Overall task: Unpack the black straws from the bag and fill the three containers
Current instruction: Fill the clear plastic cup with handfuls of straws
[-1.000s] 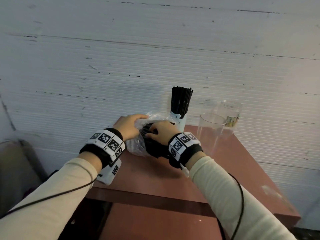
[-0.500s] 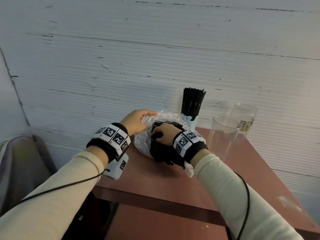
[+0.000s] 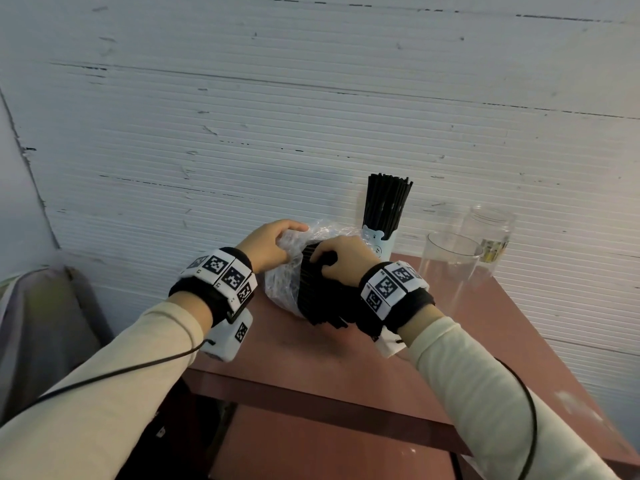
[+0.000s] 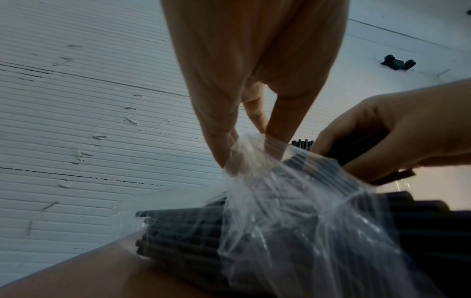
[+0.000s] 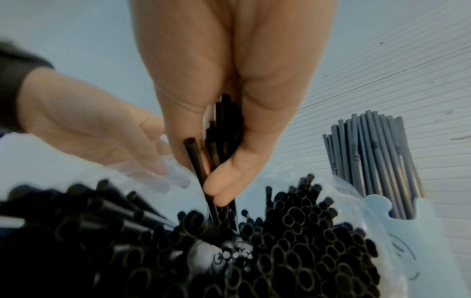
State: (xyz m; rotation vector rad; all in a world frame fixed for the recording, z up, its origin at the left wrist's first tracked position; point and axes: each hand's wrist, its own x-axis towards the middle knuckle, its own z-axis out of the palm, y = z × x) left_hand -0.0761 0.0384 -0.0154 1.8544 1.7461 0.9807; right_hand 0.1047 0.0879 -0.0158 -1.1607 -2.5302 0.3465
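Note:
A clear plastic bag full of black straws lies on the red-brown table. My left hand pinches the bag's plastic at its far top edge. My right hand grips a bunch of black straws at the bag's open mouth. Behind the bag, a pale blue cup stands packed with upright black straws. To its right stand a clear plastic cup and a clear jar with a label, no straws visible in either.
A ribbed white wall rises directly behind the table. The table's front edge runs below my wrists, with a lower shelf beneath. A grey padded seat sits at the left.
The head view has shifted slightly. My right hand has dug further into the bag's mouth and curled round a bunch of straws. My left hand keeps its hold on the plastic.

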